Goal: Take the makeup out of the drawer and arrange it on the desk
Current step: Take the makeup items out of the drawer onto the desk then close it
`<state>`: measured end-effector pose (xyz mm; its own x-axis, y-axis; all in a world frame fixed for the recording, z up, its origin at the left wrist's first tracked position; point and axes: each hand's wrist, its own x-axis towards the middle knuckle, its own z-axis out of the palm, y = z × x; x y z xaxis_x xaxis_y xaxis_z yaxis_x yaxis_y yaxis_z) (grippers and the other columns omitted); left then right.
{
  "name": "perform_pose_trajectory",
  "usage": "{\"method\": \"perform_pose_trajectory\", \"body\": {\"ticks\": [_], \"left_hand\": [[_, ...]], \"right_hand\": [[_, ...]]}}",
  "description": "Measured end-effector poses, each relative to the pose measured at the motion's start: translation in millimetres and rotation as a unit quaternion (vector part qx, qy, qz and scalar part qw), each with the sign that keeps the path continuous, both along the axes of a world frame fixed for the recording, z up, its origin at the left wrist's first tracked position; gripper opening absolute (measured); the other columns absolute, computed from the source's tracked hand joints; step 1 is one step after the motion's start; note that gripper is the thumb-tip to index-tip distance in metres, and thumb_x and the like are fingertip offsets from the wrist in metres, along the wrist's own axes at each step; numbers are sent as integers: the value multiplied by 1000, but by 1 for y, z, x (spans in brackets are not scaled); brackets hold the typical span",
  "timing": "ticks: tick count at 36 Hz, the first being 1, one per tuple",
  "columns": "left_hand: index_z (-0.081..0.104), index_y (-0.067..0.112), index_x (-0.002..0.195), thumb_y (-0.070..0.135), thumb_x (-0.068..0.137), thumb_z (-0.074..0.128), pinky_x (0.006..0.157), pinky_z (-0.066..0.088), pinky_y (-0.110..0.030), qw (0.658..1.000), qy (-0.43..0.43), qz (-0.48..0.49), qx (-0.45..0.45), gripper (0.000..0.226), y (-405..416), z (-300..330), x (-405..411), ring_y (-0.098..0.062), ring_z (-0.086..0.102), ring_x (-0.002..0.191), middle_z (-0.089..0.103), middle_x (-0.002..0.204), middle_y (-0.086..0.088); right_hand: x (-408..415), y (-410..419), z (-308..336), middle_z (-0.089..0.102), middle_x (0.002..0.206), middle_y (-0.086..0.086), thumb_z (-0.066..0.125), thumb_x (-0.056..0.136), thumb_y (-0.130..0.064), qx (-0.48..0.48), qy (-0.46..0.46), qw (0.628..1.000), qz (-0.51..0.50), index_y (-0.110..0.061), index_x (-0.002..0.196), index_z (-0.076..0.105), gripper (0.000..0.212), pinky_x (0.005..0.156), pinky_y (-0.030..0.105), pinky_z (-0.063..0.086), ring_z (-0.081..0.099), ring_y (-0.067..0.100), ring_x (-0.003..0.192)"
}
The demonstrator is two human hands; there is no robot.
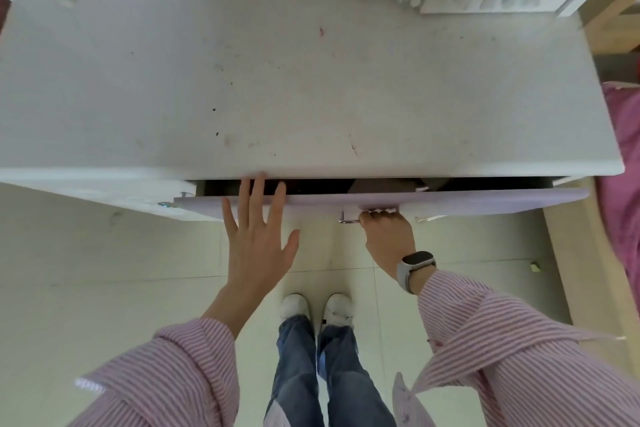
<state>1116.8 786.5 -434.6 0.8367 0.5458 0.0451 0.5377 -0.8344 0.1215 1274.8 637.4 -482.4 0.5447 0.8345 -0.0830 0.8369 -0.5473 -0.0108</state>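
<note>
Under the white desk top (311, 80), the rigid lilac-fronted drawer (450, 199) is barely open and probably slides easily by its metal handle (349, 220), which the right hand (389, 236) grips, while the left hand (258, 239) reaches flat-fingered; makeup is unseen.

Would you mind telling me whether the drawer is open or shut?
Slightly open: a dark gap shows between the drawer front and the desk edge.
</note>
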Motion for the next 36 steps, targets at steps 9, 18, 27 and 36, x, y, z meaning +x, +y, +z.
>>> {"method": "perform_pose_trajectory", "body": {"ticks": [9, 18, 27, 36], "left_hand": [[63, 10, 107, 25, 81, 67, 94, 32, -40, 996, -76, -39, -4, 30, -28, -8, -25, -25, 61, 92, 67, 99, -8], [67, 12, 85, 33, 84, 44, 77, 40, -32, 995, -49, -56, -71, 32, -37, -3, -38, -24, 62, 76, 69, 82, -3], [69, 14, 88, 17, 65, 83, 75, 48, -39, 994, 22, -7, -105, 27, -42, 4, -31, -26, 64, 76, 69, 82, -4], [71, 14, 82, 13, 64, 83, 71, 47, -39, 990, 32, 16, -139, 21, -46, 12, -29, -25, 60, 70, 67, 74, -2]], "right_hand": [[-43, -35, 12, 48, 36, -3, 81, 42, -6, -26, 38, 999, -11, -16, 52, 61, 25, 37, 16, 31, 46, 17, 30], [-69, -71, 31, 69, 69, 0, 64, 72, -8, 118, 108, 987, 23, -12, 85, 70, 15, 52, 24, 51, 64, 16, 59], [-38, -77, 59, 61, 91, 4, 59, 80, -22, 117, 16, 993, -6, -15, 99, 61, 20, 75, 36, 39, 54, 24, 84], [-33, -72, 61, 61, 71, 2, 81, 64, -19, 48, 26, 998, -27, -12, 76, 62, 24, 65, 35, 48, 60, 25, 68]]}}
